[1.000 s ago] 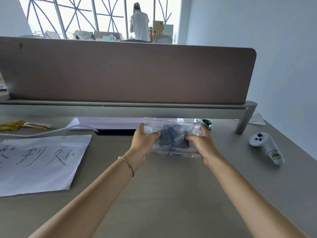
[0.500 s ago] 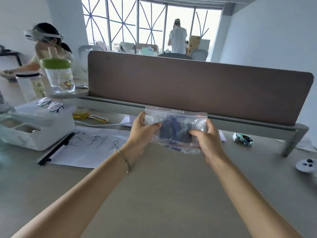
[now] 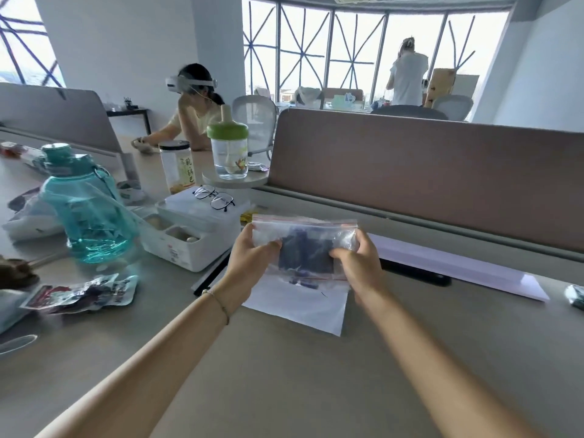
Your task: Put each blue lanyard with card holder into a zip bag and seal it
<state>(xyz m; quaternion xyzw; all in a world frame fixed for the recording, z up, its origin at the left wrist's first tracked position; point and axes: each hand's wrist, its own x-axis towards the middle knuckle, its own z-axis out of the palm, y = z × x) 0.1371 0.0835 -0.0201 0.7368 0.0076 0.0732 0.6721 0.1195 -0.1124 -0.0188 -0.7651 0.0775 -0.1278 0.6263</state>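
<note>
Both hands hold a clear plastic zip bag [image 3: 305,248] with a red seal line up off the grey surface [image 3: 284,374].

The left hand [image 3: 249,263] grips the bag's left edge, thumb on the front, and the right hand [image 3: 358,267] grips its right edge the same way. Between them, inside the bag, sits a dark blue lanyard with card holder [image 3: 306,252]; whether the seal is fully pressed shut cannot be told. Just under the hands lies a white paper sheet [image 3: 300,306]. To the left of the left hand stand a white plastic box [image 3: 192,235] with black-framed glasses [image 3: 215,197] on top, and, farther left, a teal translucent water bottle [image 3: 85,210]. Beyond the hands rises a brown desk divider panel [image 3: 426,178].
</note>
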